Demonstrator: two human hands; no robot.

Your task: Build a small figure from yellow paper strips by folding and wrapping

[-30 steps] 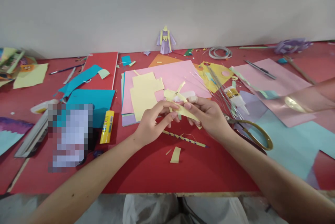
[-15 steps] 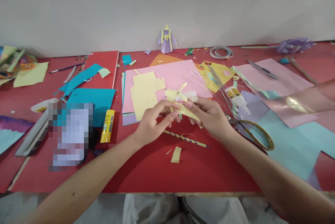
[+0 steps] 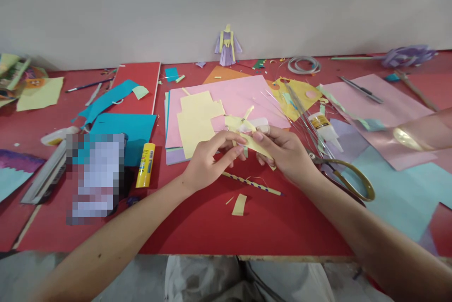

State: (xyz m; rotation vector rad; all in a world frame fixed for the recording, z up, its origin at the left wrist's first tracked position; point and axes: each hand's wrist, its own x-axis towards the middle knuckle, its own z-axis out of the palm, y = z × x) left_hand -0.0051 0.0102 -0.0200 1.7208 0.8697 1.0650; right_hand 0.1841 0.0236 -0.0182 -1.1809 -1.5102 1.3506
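Between my two hands is a pale yellow paper strip (image 3: 260, 144), pinched by fingers and thumb on both sides. My left hand (image 3: 212, 160) closes on its left end, and my right hand (image 3: 289, 151) grips it farther right. Just beyond my fingertips lie more yellow paper pieces (image 3: 235, 123) and a small white object that I cannot make out. A spotted pencil (image 3: 252, 183) rests below my hands, with a small yellow paper scrap (image 3: 239, 204) nearer the table edge. Behind, a yellow sheet (image 3: 196, 123) lies on a pink sheet (image 3: 233, 87).
A glue stick (image 3: 145, 165) and a pixelated phone-like object (image 3: 99, 175) are at left. Scissors (image 3: 353, 179) and a glue bottle (image 3: 325, 130) lie at right, beside another person's forearm (image 3: 434, 130). A purple and yellow paper figure (image 3: 228, 47) leans on the wall.
The view has shifted slightly, moving most things a little in the picture. Both hands keep their pinch on the yellow strip, with hardly any finger movement.
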